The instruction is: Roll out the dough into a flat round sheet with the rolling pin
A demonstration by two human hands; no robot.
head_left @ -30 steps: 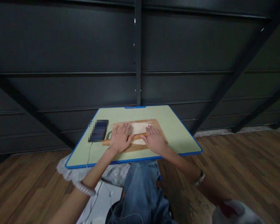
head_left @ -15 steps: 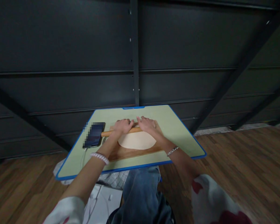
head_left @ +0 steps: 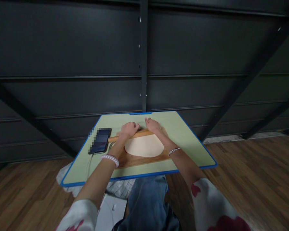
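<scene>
A wooden rolling pin (head_left: pixel 143 133) lies across the far part of a flat, pale sheet of dough (head_left: pixel 144 146). Over its left part my left hand (head_left: pixel 129 129) is closed, while the pin's left end sticks out beyond the wrist. My right hand (head_left: pixel 153 125) grips the right part with fingers curled over it; that end is hidden beneath the hand. Under the dough is a brown wooden board (head_left: pixel 135 162), partly covered by my forearms. Both arms reach forward, a gap between the hands.
The board rests on a small light-green table (head_left: pixel 183 141) with a blue edge. A phone (head_left: pixel 101 141) with a white cable lies at its left. Dark metal panels (head_left: pixel 98 96) stand behind. Below are my jeans-clad leg (head_left: pixel 148 202) and a white box (head_left: pixel 112 211).
Both hands and the rolling pin have moved slightly away from me over the dough, and more of the sheet shows. The view has shifted a little.
</scene>
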